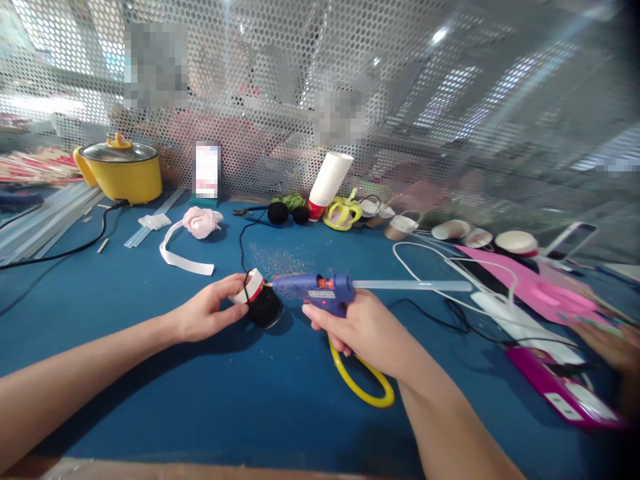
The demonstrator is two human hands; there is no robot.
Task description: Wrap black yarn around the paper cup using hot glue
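Note:
My left hand (220,307) grips a paper cup (254,285) with a white and red wall, tilted on its side. Black yarn (265,308) is wound round part of the cup, and a strand of it runs back towards the dark yarn balls (278,213). In my right hand (357,327) is a blue hot glue gun (305,287), its nozzle at the cup by the edge of the wound yarn. A long clear glue stick (413,285) sticks out of the gun's rear. Below my right hand lies a yellow loop (367,393), partly hidden.
At the back stand a yellow pot (127,177), a phone (207,170) and stacked paper cups (330,180). A pale pink fabric piece (201,222) lies left; glue sticks (50,217) lie farther left. A power bank (565,390), white cables and another person's hand (605,343) are right.

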